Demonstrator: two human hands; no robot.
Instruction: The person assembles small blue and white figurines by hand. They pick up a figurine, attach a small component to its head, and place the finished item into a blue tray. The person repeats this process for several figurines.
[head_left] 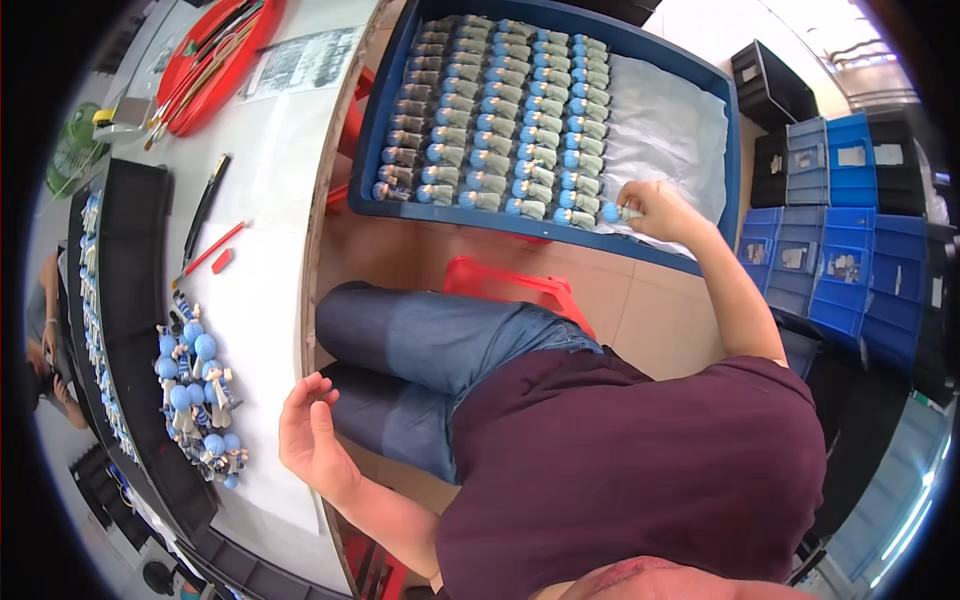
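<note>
My right hand pinches a small blue-haired figurine at the near edge of a blue tray. Inside the tray, several rows of similar figurines in pale clothes lie side by side, left of a white sheet. My left hand is held by the edge of the white table, palm up, its fingers loosely curled and apart with nothing in them. Nearest to it on the table is a heap of blue-haired figurines.
A red dish of brushes stands at the far left of the table. Closer lie a black pen-like tool, a red stick and a dark tray. Blue crates stack at right; a red stool stands beyond my legs.
</note>
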